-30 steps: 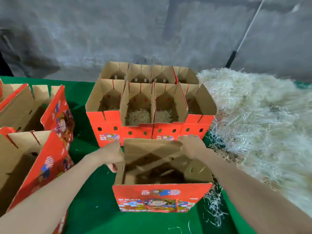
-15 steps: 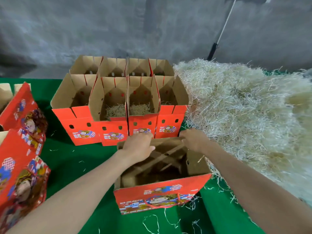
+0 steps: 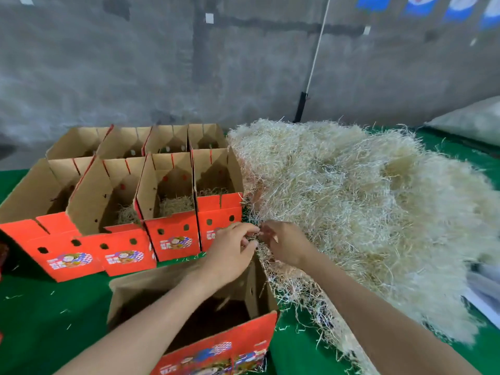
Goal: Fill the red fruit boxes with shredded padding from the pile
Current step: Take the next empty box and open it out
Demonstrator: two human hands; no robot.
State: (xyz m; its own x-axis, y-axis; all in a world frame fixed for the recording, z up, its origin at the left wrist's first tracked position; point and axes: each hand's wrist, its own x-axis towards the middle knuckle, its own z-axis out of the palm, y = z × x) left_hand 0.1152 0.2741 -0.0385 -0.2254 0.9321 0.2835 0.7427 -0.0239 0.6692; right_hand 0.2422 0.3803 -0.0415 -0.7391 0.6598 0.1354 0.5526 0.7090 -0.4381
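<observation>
A big pale pile of shredded padding (image 3: 357, 201) covers the right half of the green table (image 3: 40, 315). An open red fruit box (image 3: 216, 345) stands nearest me, its inside dark with no padding visible in it. My left hand (image 3: 232, 253) and my right hand (image 3: 284, 244) meet above the box's far right corner, at the pile's near edge. Their fingers curl into strands of padding there. Behind them stand two rows of open red boxes (image 3: 167, 209); some hold a little padding.
Loose shreds trail down the table (image 3: 311, 301) to the right of the near box. A grey concrete wall with a white cord runs behind. A grey sack (image 3: 470, 123) lies at the far right, and grey material (image 3: 484, 280) at the right edge.
Both hands have left the near box's flaps and moved up and right to the pile's edge, where they now grip strands. The view has swung right, off the boxes at the left.
</observation>
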